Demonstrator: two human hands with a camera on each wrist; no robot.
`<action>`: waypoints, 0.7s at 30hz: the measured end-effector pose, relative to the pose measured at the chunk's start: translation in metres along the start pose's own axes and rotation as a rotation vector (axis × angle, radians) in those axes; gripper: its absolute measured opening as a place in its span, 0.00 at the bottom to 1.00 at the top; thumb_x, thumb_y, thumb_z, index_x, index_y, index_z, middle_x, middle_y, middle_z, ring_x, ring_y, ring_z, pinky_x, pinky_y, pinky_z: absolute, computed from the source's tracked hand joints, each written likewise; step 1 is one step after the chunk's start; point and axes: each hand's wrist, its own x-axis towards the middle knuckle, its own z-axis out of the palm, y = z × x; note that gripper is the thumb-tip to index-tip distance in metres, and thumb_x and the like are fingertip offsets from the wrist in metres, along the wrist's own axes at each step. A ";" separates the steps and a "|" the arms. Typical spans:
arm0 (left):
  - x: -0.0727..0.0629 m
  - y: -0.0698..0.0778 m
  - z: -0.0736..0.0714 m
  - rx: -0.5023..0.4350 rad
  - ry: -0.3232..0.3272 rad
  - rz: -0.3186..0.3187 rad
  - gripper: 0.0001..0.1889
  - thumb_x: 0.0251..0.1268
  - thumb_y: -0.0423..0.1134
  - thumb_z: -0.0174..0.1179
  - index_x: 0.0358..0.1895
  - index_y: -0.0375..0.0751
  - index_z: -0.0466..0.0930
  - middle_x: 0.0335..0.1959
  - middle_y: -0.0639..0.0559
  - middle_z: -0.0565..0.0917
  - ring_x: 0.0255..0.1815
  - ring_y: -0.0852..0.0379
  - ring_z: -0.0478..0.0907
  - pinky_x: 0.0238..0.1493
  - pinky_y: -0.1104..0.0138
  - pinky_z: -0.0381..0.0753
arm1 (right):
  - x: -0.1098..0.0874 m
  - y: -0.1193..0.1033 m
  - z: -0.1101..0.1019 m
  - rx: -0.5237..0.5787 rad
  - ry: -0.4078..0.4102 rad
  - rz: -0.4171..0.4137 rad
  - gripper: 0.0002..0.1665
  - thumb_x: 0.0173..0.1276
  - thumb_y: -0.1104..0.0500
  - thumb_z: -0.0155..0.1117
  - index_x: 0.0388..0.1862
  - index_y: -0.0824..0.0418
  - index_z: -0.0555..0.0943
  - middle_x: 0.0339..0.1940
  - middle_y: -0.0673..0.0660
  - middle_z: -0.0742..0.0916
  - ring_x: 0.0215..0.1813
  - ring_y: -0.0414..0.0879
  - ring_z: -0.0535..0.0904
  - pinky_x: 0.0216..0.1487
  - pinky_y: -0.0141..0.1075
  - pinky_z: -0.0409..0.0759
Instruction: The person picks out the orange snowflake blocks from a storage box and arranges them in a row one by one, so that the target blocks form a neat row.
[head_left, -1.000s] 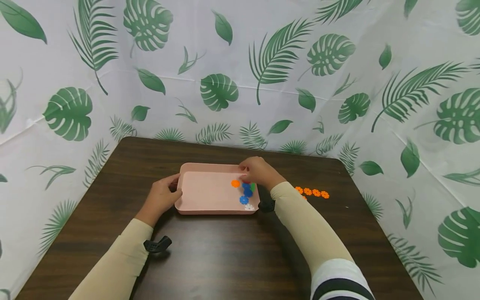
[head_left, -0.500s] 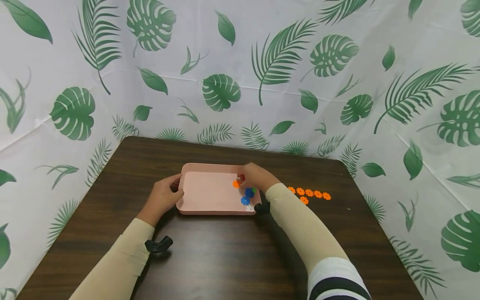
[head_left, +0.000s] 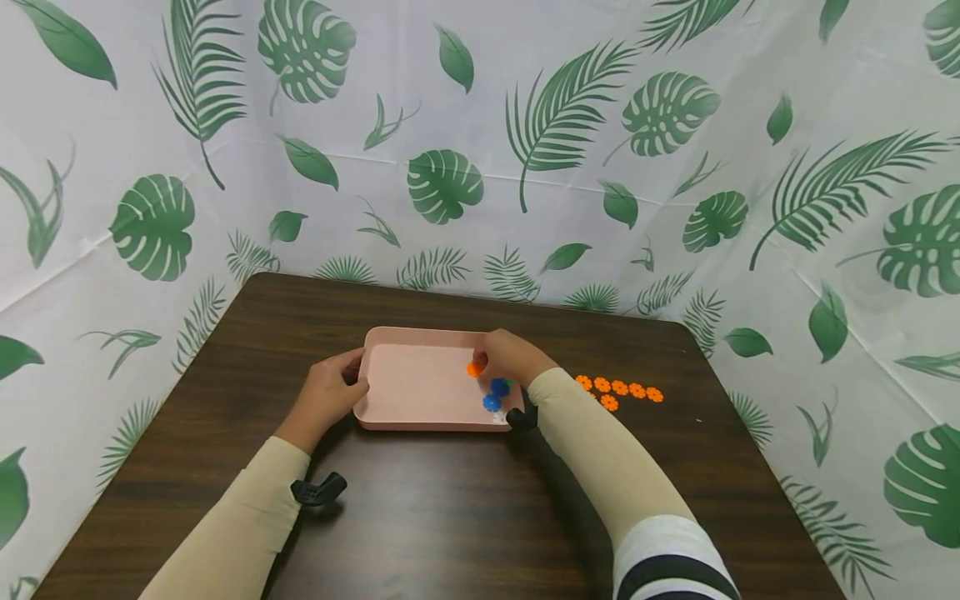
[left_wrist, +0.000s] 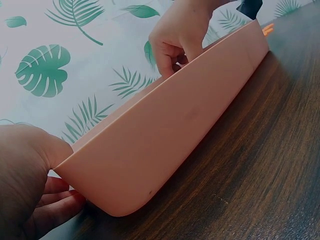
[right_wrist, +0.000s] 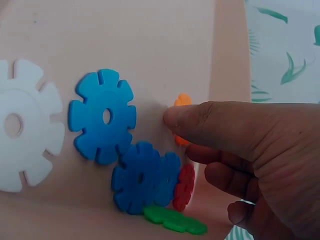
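Observation:
A pink tray (head_left: pixel 420 383) lies on the dark wooden table. My left hand (head_left: pixel 322 396) grips its left end, thumb on the rim and fingers against the outer wall, as the left wrist view shows. My right hand (head_left: pixel 513 357) reaches into the tray's right part, thumb and curled fingers at an orange notched disc (right_wrist: pixel 183 100); the thumb covers part of it and the index fingertip is hidden. Close by lie a light blue disc (right_wrist: pixel 90 120), dark blue discs (right_wrist: pixel 132 182), a red disc (right_wrist: pixel 184 187), a green disc (right_wrist: pixel 172 219) and a white disc (right_wrist: pixel 37 110).
Right of the tray, several orange discs (head_left: pixel 619 387) lie in a row on the table (head_left: pixel 435 517), with others just below, partly behind the right forearm. A white leaf-print cloth (head_left: pixel 442 275) hangs behind the table.
My right hand has shifted slightly left and toward me, from beside the red disc to the orange one, then stayed nearly still. My left hand keeps its grip on the tray.

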 end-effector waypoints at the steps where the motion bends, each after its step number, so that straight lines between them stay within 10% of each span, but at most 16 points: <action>1: 0.000 0.000 0.000 -0.001 0.001 0.003 0.31 0.64 0.35 0.60 0.72 0.33 0.73 0.54 0.35 0.86 0.55 0.39 0.83 0.59 0.46 0.81 | 0.001 0.000 0.001 -0.007 0.000 -0.003 0.12 0.65 0.56 0.77 0.46 0.54 0.88 0.38 0.47 0.87 0.42 0.45 0.81 0.53 0.39 0.84; 21: 0.001 0.000 -0.001 -0.011 -0.011 -0.024 0.30 0.66 0.35 0.61 0.72 0.33 0.74 0.55 0.35 0.85 0.55 0.39 0.82 0.59 0.45 0.81 | 0.005 0.000 0.004 -0.019 -0.008 -0.019 0.11 0.65 0.58 0.76 0.45 0.55 0.87 0.38 0.48 0.86 0.41 0.46 0.81 0.52 0.39 0.84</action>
